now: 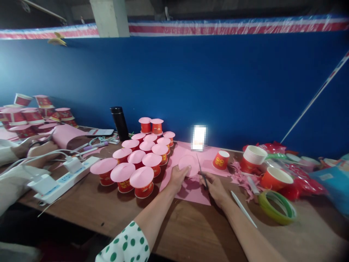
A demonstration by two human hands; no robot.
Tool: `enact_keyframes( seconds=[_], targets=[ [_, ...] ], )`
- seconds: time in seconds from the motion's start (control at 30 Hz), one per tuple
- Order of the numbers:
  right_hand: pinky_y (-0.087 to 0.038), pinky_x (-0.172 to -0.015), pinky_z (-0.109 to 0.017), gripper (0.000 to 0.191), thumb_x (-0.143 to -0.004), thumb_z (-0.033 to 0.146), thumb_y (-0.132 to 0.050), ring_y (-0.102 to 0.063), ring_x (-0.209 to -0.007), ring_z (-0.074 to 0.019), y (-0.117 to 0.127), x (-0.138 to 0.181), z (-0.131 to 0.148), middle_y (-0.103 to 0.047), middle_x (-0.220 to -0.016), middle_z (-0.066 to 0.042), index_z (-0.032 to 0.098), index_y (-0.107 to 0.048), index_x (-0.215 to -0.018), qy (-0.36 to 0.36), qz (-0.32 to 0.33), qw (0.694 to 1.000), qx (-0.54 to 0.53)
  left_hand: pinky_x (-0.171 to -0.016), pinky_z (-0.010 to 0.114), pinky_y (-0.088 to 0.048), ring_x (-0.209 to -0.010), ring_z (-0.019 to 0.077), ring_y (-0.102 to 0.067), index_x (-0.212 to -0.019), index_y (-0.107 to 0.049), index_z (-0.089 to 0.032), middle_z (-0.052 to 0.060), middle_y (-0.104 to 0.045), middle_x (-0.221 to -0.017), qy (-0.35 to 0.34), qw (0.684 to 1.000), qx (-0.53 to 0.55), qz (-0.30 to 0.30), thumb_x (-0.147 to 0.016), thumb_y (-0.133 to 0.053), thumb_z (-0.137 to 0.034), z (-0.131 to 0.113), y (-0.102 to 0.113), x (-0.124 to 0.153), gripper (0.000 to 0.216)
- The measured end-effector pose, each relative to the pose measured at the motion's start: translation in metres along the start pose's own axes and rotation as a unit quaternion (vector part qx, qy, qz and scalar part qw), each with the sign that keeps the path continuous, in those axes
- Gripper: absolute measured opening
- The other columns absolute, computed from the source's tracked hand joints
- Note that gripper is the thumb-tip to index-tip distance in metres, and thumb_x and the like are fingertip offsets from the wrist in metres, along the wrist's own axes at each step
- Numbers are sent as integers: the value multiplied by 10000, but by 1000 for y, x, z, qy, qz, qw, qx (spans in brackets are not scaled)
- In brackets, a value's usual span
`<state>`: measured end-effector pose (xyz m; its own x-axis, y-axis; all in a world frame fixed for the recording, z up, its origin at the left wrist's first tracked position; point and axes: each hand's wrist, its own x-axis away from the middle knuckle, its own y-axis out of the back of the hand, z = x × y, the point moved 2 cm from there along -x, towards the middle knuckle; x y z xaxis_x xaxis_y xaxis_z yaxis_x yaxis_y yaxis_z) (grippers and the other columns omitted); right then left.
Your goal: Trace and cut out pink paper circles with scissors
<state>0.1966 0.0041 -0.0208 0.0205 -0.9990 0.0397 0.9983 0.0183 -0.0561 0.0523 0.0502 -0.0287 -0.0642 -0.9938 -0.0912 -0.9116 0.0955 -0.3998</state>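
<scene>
My left hand (pixel 178 177) pinches the edge of a round pink paper disc (pixel 193 166) above the table. In my right hand (pixel 214 187) is a pair of scissors (pixel 201 169), its blades pointing away from me beside the disc's right edge. Beneath both hands lie larger pink paper sheets (pixel 196 195). A red paper cup (pixel 220 160) with a gold print stands upside down just beyond my right hand. To the left of my left hand, several upturned red cups (pixel 144 191) are topped with pink paper discs (pixel 141 177).
Right of me are stacked paper cups (pixel 253 158), pink scraps (pixel 245 178), a roll of tape (pixel 276 206) and a white pen-like stick (pixel 243 208). A black bottle (pixel 119 123) and a power strip (pixel 67 181) stand left, near a co-worker's hands (pixel 40 151). A blue wall (pixel 177 80) borders the table.
</scene>
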Motion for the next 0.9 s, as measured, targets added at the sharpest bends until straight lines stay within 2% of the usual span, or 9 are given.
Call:
enact_keyframes(
  seconds=[0.4, 0.67, 0.9],
  targets=[
    [-351, -448, -211, 498, -613, 435, -674, -473, -490, -97, -2, 2, 6, -586, -633, -1, 163, -596, -1023, -1, -14, 1000, 20, -532, 273, -471, -589, 173, -590, -786, -641, -65, 96, -646, -673, 2, 1000, -17, 5, -591, -701, -399, -3, 1, 1, 392],
    [-326, -434, -206, 490, -596, 413, -693, -437, -465, -84, -2, 3, 8, -545, -571, 24, 151, -607, -1001, 3, -14, 1000, 14, -539, 272, -472, -576, 159, -588, -787, -640, -68, 96, -651, -695, 1, 1000, 2, 14, -607, -697, -385, -4, -2, 1, 369],
    [-303, -422, -200, 469, -605, 391, -691, -408, -455, -74, -2, 4, 9, -530, -581, 31, 161, -603, -1004, -10, -10, 1000, 11, -509, 259, -463, -564, 156, -584, -807, -632, -66, 97, -648, -694, 6, 1000, 4, -3, -605, -703, -378, -3, 0, 0, 379]
  ],
)
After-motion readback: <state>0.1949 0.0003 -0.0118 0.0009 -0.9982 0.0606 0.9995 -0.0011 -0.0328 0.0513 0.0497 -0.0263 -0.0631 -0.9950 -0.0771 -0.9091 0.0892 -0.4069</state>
